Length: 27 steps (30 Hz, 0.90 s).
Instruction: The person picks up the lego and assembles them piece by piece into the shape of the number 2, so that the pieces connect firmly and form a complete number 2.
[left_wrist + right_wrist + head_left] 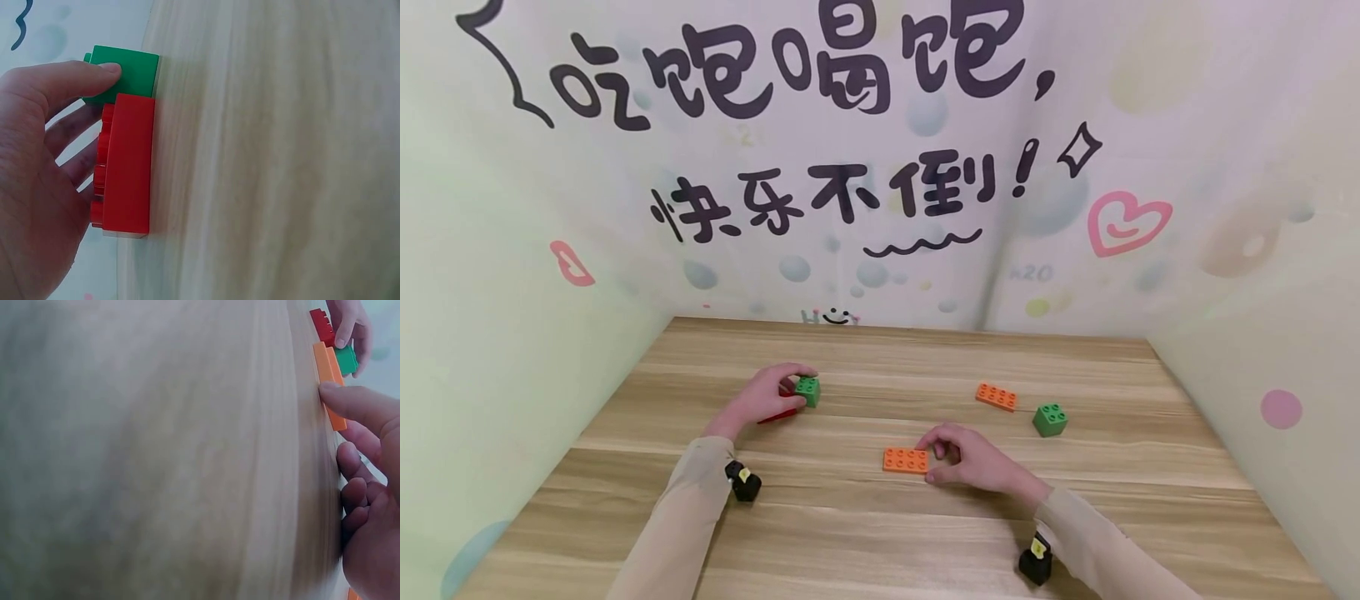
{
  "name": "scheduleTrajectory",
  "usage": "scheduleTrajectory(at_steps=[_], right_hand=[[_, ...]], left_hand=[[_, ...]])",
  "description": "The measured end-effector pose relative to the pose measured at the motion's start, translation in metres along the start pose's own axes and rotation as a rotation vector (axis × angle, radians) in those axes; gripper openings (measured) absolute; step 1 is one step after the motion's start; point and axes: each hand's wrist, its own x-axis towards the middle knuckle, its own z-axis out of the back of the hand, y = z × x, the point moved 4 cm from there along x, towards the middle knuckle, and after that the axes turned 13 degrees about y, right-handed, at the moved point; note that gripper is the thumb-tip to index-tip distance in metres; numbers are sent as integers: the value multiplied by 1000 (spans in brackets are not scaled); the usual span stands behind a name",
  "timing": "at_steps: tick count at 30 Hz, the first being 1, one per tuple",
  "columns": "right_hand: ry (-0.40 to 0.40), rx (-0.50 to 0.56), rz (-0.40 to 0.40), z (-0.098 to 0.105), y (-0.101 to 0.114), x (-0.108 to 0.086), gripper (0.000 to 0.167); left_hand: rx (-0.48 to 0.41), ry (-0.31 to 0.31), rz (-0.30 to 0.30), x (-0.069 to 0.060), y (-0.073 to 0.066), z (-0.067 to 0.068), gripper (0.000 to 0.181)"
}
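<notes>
My left hand pinches a small green studded toy brick between its thumb and fingers at the table's left side. Against that brick lies a longer red brick, partly under the palm in the head view; whether the two are joined I cannot tell. Nearer the middle, a flat orange brick lies studs up. The thumb and index finger of my right hand pinch its right end, and the other fingers are curled.
Farther back on the right, a second orange brick and another green brick sit on the wooden table. A printed white curtain closes off the back, and pale walls stand at both sides.
</notes>
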Motion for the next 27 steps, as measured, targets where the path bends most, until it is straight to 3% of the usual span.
scheduleTrajectory(at_steps=[16, 27], right_hand=[[-39, 15, 5, -3, -1, 0, 33], [-43, 33, 3, -4, -3, 0, 33]], left_hand=[[-37, 15, 47, 5, 4, 0, 35], [-47, -7, 16, 5, -7, 2, 38]])
